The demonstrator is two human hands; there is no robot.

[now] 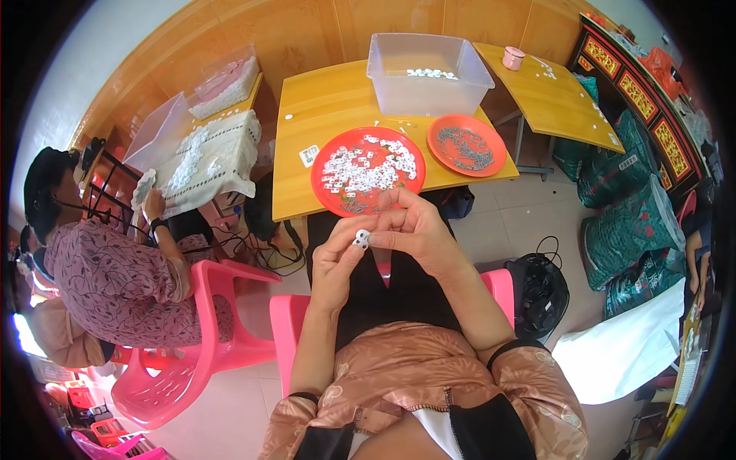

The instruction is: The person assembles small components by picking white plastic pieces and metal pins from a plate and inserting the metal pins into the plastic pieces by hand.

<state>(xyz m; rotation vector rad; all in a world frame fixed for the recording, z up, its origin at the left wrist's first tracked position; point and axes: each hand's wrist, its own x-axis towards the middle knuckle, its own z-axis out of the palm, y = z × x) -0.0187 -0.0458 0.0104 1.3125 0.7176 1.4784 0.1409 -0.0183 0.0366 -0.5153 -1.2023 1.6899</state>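
My left hand [337, 261] pinches a small white plastic piece with dark round holes [361, 238] between thumb and fingers, above my lap. Closed in a pinch, my right hand [420, 232] meets the piece from the right, thumb at its edge; anything tiny in those fingertips is hidden. Just beyond my hands, a red round tray [326, 201] holds many similar white pieces and some small grey metal parts at its near side. To its right an orange-red plate [497, 157] carries a pile of small grey metal parts [468, 149].
On the wooden table [314, 92] stands a clear plastic bin [429, 93] with white pieces inside. A co-worker [130, 276] sits at the left by a cloth-covered table. A pink chair [207, 337] is close on my left; green sacks [629, 230] and a black bag [540, 295] lie right.
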